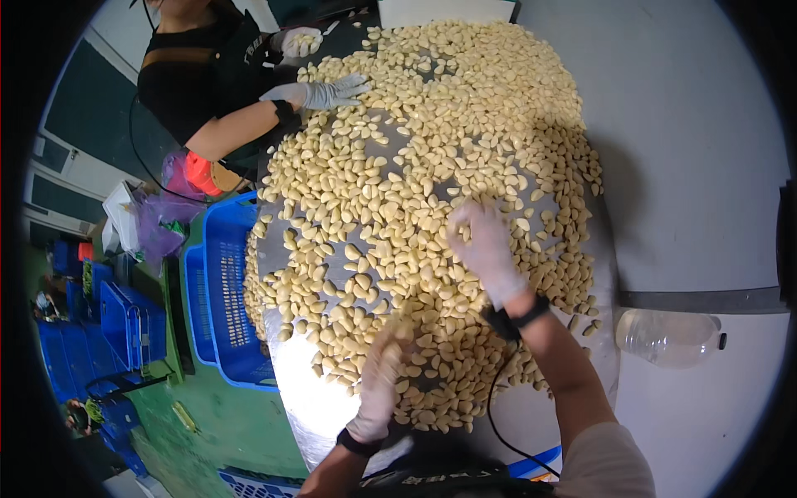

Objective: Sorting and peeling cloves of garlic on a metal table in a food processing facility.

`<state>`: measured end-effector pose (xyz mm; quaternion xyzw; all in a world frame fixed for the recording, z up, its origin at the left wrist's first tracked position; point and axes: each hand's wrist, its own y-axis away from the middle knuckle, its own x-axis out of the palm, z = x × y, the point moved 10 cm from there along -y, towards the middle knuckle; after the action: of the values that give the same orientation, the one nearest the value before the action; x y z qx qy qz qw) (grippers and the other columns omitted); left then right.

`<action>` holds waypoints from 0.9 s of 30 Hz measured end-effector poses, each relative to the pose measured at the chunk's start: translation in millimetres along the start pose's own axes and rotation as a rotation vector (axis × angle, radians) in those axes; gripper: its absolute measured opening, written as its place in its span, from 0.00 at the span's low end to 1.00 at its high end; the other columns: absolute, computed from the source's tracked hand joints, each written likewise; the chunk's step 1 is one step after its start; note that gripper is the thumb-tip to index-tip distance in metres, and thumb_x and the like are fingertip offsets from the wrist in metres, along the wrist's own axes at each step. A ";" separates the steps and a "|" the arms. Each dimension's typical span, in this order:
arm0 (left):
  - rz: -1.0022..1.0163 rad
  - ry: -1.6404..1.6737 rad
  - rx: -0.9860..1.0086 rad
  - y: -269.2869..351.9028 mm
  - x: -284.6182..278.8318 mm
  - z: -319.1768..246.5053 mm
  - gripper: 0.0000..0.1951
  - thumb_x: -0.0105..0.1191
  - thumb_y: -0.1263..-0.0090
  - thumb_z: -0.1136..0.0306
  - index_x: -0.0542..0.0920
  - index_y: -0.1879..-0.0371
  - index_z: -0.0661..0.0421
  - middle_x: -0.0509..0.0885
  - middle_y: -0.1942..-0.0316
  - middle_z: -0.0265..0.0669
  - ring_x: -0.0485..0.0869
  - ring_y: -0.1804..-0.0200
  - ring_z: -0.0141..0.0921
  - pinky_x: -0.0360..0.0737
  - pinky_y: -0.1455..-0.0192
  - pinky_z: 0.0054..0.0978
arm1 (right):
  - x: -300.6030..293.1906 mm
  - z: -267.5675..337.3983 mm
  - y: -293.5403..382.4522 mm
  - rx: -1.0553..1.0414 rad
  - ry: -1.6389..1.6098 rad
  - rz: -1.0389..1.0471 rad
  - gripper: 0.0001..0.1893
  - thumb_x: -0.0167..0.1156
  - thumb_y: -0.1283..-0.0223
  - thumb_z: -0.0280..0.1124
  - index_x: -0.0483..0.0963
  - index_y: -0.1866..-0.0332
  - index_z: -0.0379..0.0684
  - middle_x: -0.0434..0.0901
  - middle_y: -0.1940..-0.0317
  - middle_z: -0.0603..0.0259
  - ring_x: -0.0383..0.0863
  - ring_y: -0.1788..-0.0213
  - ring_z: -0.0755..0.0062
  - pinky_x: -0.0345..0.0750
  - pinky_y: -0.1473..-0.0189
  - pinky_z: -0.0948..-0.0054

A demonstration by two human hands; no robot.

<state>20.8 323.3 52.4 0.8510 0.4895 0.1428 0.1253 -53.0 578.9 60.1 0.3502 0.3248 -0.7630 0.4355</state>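
Peeled garlic cloves (386, 211) lie spread and heaped over a metal table (311, 398). My left hand (381, 380), in a whitish glove, is over the near left part of the heap, its fingers curled and blurred; whether cloves are in it I cannot tell. Farther off and to the right, my right hand (484, 246), gloved too, is over the middle of the cloves with its fingers bent down. What lies under those fingers is hidden. Dark bands circle both my wrists.
Across the table at the upper left, a co-worker's gloved hand (330, 93) rests on cloves; the other gloved hand (302, 42) holds some. A blue plastic basket (230, 280) with cloves stands against the left edge. A clear plastic bottle (669, 338) lies at the right by the wall.
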 end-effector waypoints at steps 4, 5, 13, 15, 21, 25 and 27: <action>-0.032 0.649 -0.294 -37.5 -0.9 37.8 0.29 0.40 0.19 0.49 0.66 0.30 0.61 0.78 0.40 0.46 0.79 0.44 0.39 0.79 0.41 0.37 | 16.7 96.1 68.9 -0.329 -0.281 0.466 0.15 0.70 0.45 0.38 0.78 0.53 0.51 0.82 0.60 0.62 0.83 0.53 0.62 0.78 0.46 0.64; 0.013 0.716 -0.362 -42.7 2.6 45.9 0.29 0.39 0.19 0.49 0.67 0.33 0.64 0.79 0.42 0.46 0.80 0.46 0.39 0.82 0.46 0.36 | 20.1 100.0 68.6 -0.353 -0.349 0.480 0.18 0.68 0.43 0.38 0.77 0.47 0.50 0.83 0.56 0.59 0.84 0.50 0.61 0.79 0.46 0.65; 0.009 0.663 -0.604 -5.2 21.6 63.8 0.24 0.40 0.19 0.55 0.81 0.46 0.64 0.72 0.74 0.23 0.67 0.73 0.20 0.62 0.73 0.17 | 61.9 5.0 -118.4 -0.107 0.139 0.096 0.16 0.56 0.34 0.32 0.79 0.42 0.50 0.81 0.57 0.49 0.81 0.55 0.45 0.79 0.50 0.57; 0.053 0.611 -0.633 10.9 25.1 66.3 0.23 0.40 0.18 0.56 0.81 0.46 0.63 0.71 0.76 0.23 0.66 0.74 0.19 0.62 0.73 0.16 | 80.5 -11.4 -142.2 -0.057 0.223 0.231 0.15 0.53 0.34 0.30 0.80 0.45 0.49 0.82 0.57 0.49 0.82 0.53 0.49 0.80 0.51 0.56; 0.073 0.618 -0.770 52.7 17.2 85.6 0.21 0.40 0.17 0.59 0.82 0.47 0.62 0.71 0.79 0.22 0.64 0.77 0.18 0.63 0.73 0.15 | 69.8 -11.5 -116.8 -0.116 0.176 0.129 0.09 0.57 0.34 0.31 0.81 0.53 0.44 0.84 0.59 0.50 0.83 0.57 0.48 0.79 0.54 0.60; 0.108 0.605 -0.652 46.3 10.3 81.5 0.20 0.40 0.16 0.58 0.82 0.45 0.61 0.72 0.78 0.24 0.64 0.76 0.18 0.63 0.72 0.14 | 16.3 26.6 -21.6 -0.047 -0.301 0.199 0.09 0.63 0.33 0.34 0.81 0.55 0.41 0.82 0.69 0.59 0.79 0.69 0.72 0.77 0.63 0.74; 0.081 0.369 -0.433 31.5 0.0 63.8 0.25 0.38 0.17 0.50 0.79 0.42 0.59 0.74 0.75 0.24 0.65 0.75 0.18 0.68 0.66 0.13 | 13.6 62.0 58.4 0.012 -0.569 0.487 0.08 0.62 0.30 0.30 0.82 0.53 0.39 0.82 0.68 0.69 0.76 0.70 0.82 0.75 0.65 0.80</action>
<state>69.3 303.1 4.3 0.7830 0.4278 0.4014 0.2069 -21.6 499.4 71.5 0.1935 0.0936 -0.7059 0.6749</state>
